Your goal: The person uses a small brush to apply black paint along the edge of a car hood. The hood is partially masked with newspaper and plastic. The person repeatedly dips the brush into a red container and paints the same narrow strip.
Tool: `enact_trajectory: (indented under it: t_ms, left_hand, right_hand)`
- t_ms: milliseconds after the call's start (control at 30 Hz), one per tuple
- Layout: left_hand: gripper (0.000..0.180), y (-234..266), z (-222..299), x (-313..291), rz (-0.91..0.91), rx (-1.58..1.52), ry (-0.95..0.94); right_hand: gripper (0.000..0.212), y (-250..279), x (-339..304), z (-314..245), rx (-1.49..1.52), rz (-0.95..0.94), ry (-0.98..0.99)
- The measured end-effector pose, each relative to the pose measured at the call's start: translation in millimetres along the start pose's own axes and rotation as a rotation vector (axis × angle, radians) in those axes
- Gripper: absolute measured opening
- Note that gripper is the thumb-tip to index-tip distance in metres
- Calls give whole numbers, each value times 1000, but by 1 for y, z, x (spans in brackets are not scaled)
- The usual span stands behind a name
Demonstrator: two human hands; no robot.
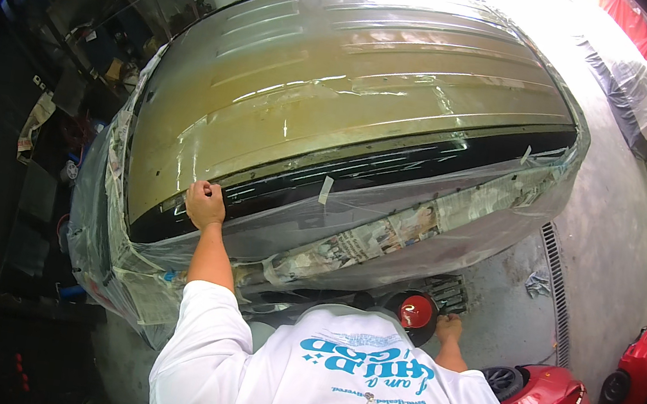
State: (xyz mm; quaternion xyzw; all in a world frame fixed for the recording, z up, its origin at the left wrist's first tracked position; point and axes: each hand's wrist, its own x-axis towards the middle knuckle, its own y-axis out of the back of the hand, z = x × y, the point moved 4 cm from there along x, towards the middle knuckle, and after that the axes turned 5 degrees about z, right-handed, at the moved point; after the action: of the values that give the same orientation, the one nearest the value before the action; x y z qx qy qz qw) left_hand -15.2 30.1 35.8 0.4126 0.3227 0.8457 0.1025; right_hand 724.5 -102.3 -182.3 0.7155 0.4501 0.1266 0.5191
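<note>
While the left hand (206, 202) is curling at the near edge of the gold car roof (337, 105), the panel is spreading out beyond and to the right of that grip. Its fingers are bending toward the palm; I cannot tell whether they are pinching anything. A black strip (394, 171) is running off just right of the hand, with newspaper (385, 235) and plastic sheeting (502, 227) covering the side further right and nearer the body. Well to the right of this grip, the right hand (449, 329) is hanging low beside a red round container (416, 311); I cannot tell whether it is gripping something. To handle this edge well, the left fingertips should probably be pressing lightly and evenly, following its line, while the white sleeve (211, 323) is clearing the panel and no knuckle is dragging the sheeting loose.
</note>
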Motion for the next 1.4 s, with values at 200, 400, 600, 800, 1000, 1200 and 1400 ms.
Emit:
enact_trajectory:
  t_ms: [200, 400, 600, 800, 1000, 1200, 1400]
  left_hand:
    - [15, 6, 4, 2, 7, -11, -25]
    - [17, 2, 10, 3, 7, -18, -5]
    - [16, -2, 3, 0, 23, -22, -31]
    - [17, 5, -1, -2, 12, -62, -23]
    - [22, -3, 15, 4, -66, -143, -19]
    - [30, 6, -24, 10, -9, -133, -166]
    - [39, -11, 5, 2, -109, -80, -320]
  right_hand:
    - [43, 0, -9, 22, -129, -139, -127]
    - [53, 1, -64, 81, -109, 60, -172]
    - [41, 5, -112, 110, -72, -36, -358]
    - [30, 4, -147, 120, 13, 98, -260]
    - [35, 6, -185, 152, 28, 56, -397]
    - [37, 24, -212, 131, 105, 86, -540]
    - [44, 34, -219, 148, 175, 30, -731]
